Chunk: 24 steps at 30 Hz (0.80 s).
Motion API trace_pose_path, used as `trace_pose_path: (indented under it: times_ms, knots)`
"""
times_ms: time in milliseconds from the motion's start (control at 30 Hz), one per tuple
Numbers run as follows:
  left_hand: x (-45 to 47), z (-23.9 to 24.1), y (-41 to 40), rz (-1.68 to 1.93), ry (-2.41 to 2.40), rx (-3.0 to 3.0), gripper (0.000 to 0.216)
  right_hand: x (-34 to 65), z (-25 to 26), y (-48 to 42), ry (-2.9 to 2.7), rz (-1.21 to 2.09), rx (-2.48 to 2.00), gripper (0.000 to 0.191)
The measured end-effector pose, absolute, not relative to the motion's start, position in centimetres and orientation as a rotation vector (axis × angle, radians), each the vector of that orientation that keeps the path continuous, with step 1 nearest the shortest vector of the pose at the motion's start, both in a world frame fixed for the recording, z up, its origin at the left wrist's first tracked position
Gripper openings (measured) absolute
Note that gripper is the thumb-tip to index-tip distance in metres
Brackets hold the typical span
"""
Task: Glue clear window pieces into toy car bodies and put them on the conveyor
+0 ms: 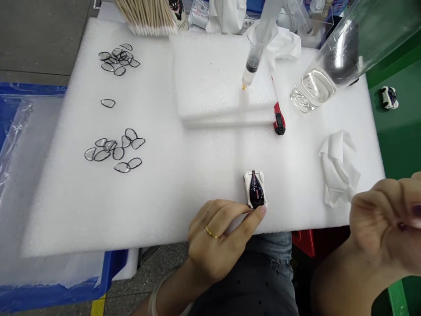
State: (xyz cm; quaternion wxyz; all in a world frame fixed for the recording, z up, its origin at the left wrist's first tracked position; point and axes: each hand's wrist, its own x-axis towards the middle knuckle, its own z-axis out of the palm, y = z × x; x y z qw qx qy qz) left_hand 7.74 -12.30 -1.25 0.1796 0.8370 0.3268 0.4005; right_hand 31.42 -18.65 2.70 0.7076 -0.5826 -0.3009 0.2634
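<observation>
My left hand [217, 239], with a gold ring on one finger, grips the near end of a small white toy car [260, 179] between thumb and fingertips. The car has a glossy black top with a thin red stripe and rests on the white foam sheet [197, 188]. At the right edge is my right hand [384, 224], raised and closed with its fingers curled in; whatever may be inside it is hidden. A crumpled white cloth [340, 169] lies just beyond that hand.
Clear black-rimmed lens pieces lie in a far group [120, 59] and a nearer group [113, 149]. A syringe [253, 61] points down over a foam block [210, 79], beside a red-black cutter [279, 119]. A glass [315, 87], cotton swabs [148, 15] and another toy car [389, 97] stand around.
</observation>
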Motion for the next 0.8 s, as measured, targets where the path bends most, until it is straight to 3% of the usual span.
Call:
trace_pose_path:
  times_ms: [67,233,433,700,800]
  knots:
    - [7.9,-1.3,-12.3,1.128,0.975,2.337,0.023,32.4,2.9,-18.6,-0.621,0.511,-1.32,0.027]
    - [8.4,-1.1,-12.2,1.116,1.069,2.216,0.022,28.9,2.2,-17.4,-0.661,0.481,-1.264,0.014]
    - [8.7,-0.8,-11.8,1.066,1.124,2.162,0.024,26.0,0.0,-17.1,-1.035,0.626,-1.289,0.025]
    - [8.7,-0.6,-11.6,1.012,1.15,2.101,0.026,26.1,0.4,-17.3,-1.286,0.735,-1.396,0.006]
    - [8.7,-0.7,-11.5,1.004,1.155,2.077,0.027,26.2,0.3,-17.3,-1.51,0.686,-1.35,0.011]
